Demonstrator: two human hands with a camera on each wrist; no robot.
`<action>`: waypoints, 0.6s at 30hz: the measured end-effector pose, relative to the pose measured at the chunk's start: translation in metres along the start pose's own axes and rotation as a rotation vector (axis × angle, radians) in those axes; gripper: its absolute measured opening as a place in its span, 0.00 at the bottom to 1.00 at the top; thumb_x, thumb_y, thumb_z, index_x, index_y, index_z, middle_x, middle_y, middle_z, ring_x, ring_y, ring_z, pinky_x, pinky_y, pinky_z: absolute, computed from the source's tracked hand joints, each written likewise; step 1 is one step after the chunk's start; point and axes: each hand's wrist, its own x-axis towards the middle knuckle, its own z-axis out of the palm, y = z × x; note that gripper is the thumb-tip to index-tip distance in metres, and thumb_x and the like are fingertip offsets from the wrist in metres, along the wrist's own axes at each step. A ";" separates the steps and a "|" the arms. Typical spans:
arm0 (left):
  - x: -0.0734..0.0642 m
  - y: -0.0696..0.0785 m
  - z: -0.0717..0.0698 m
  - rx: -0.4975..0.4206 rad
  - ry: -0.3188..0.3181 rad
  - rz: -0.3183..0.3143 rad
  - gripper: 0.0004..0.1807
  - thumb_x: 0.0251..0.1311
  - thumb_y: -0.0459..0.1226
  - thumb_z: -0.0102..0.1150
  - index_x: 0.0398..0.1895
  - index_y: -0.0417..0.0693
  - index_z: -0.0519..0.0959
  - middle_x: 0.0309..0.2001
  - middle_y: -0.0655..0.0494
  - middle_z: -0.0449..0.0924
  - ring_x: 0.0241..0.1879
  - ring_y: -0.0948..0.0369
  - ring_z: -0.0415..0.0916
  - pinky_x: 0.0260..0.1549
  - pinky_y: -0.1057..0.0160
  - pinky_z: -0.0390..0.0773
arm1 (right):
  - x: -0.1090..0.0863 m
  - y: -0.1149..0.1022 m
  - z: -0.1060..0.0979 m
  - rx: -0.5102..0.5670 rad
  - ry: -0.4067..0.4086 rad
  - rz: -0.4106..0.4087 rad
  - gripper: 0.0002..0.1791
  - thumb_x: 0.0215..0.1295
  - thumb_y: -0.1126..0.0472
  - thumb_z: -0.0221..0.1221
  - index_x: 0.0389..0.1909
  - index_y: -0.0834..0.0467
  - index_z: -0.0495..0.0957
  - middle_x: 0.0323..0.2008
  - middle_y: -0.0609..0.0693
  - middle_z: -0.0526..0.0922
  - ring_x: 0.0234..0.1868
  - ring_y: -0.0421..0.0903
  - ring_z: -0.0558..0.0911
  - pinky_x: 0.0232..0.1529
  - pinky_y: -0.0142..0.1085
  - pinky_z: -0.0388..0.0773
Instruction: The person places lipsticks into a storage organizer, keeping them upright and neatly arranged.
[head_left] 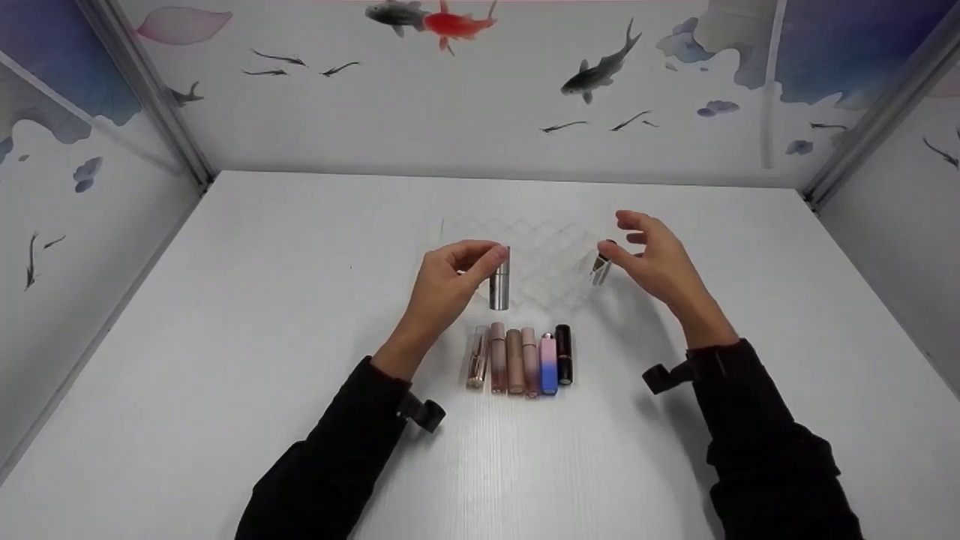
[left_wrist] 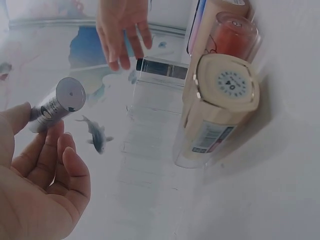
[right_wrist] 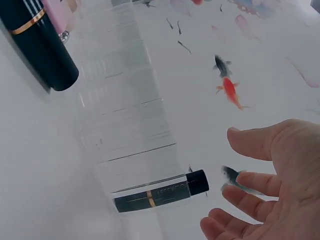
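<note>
A silver lipstick tube (head_left: 499, 291) hangs upright from my left hand (head_left: 442, 289), pinched near its top between thumb and fingers. In the left wrist view the tube's round base faces the camera. My right hand (head_left: 660, 262) is beside the right end of a clear plastic organizer (head_left: 532, 259), fingers spread and holding nothing. A black lipstick with a gold band (right_wrist: 167, 194) sits in the organizer's end slot; the right wrist view shows a gap between it and my right fingers. The organizer's dividers are faint and hard to make out.
In front of the organizer lies a row of several cosmetic tubes: a clear-capped one (head_left: 478, 358), pinkish ones (head_left: 499, 356), a brownish one (head_left: 514, 361), a pink-and-blue one (head_left: 549, 366) and a black one (head_left: 564, 356). Printed panels (head_left: 480, 112) enclose the white table (head_left: 262, 300).
</note>
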 end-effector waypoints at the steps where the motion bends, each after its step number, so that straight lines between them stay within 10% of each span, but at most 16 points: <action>1: 0.000 0.001 -0.001 -0.004 0.005 0.001 0.17 0.68 0.48 0.65 0.51 0.46 0.86 0.43 0.58 0.86 0.43 0.59 0.79 0.44 0.60 0.78 | 0.001 0.002 0.001 -0.009 -0.017 0.016 0.41 0.72 0.46 0.62 0.77 0.62 0.60 0.72 0.63 0.66 0.71 0.62 0.67 0.67 0.56 0.67; 18: 0.004 0.005 -0.018 -0.071 0.076 0.009 0.16 0.68 0.46 0.66 0.50 0.46 0.86 0.42 0.54 0.86 0.42 0.57 0.82 0.43 0.57 0.81 | 0.010 0.019 0.011 0.037 -0.187 0.141 0.37 0.77 0.47 0.55 0.74 0.67 0.62 0.65 0.66 0.73 0.63 0.59 0.77 0.57 0.47 0.79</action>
